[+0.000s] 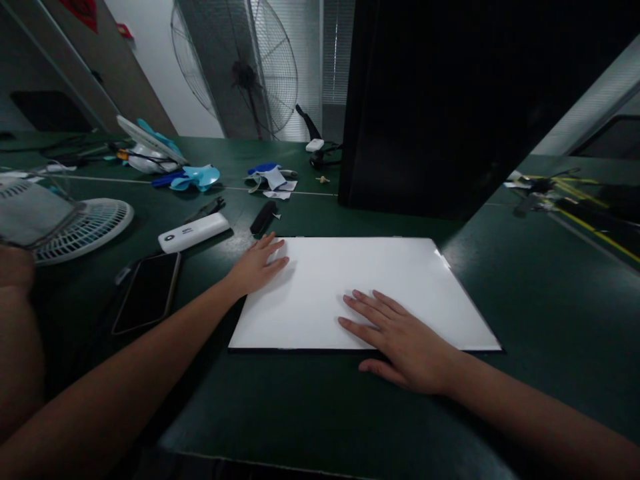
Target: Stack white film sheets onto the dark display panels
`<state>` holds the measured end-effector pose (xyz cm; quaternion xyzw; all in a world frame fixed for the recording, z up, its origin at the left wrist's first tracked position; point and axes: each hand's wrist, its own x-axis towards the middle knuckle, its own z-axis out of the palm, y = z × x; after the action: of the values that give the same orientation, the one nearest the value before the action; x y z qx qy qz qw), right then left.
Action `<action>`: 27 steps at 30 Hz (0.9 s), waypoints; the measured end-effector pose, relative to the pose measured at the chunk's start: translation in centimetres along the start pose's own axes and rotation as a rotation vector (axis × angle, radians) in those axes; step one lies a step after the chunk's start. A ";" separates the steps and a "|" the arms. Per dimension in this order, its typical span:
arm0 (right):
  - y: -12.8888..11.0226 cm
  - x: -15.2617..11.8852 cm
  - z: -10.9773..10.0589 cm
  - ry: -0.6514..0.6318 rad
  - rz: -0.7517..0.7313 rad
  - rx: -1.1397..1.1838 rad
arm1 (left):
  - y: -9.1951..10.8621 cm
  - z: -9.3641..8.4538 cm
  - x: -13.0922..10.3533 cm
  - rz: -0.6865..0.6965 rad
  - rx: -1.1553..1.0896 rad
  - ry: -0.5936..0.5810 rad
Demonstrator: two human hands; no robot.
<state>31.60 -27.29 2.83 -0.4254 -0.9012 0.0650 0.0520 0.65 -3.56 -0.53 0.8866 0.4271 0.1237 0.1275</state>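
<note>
A flat white rectangular panel (320,280) with a thin dark edge lies on the dark green table (300,407). My left hand (257,267) rests at the panel's left edge, fingers apart and reaching onto its white face. Over the front part of the panel is my right hand (400,340), palm down with its fingers stretched out. Its thumb extends past the panel's front edge, above the table. Neither hand grips anything.
Left of the panel are a phone (149,292), a white power-bank-like device (194,232) and a white fan (85,230). A large black box-like object (430,113) stands behind it. Another person's arm (17,347) shows at far left. Yellow-edged items (590,200) lie at right.
</note>
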 end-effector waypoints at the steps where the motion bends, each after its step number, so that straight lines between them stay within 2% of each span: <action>1: 0.0 0.0 0.1 -0.004 0.007 0.006 | 0.0 0.1 0.0 0.003 0.006 -0.018; 11: -0.3 0.0 0.0 -0.025 0.030 -0.047 | -0.3 0.3 -0.1 -0.017 -0.022 -0.108; 18: -0.5 0.0 -0.2 0.159 -0.010 -0.163 | 0.1 0.3 0.0 0.008 0.085 -0.091; 21: -0.7 -0.1 -0.3 0.280 -0.093 -0.209 | 0.1 0.3 0.0 0.039 0.100 -0.061; 24: -1.2 -0.3 -0.5 0.401 -0.259 -0.308 | 0.1 0.3 0.0 0.048 0.094 -0.057; 27: -1.8 -0.4 -0.6 0.413 -0.388 -0.396 | 0.0 0.3 0.2 0.027 0.035 -0.055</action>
<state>30.58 -28.75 3.73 -0.2523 -0.9308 -0.2098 0.1608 0.84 -3.40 -0.78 0.8975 0.4135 0.0936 0.1217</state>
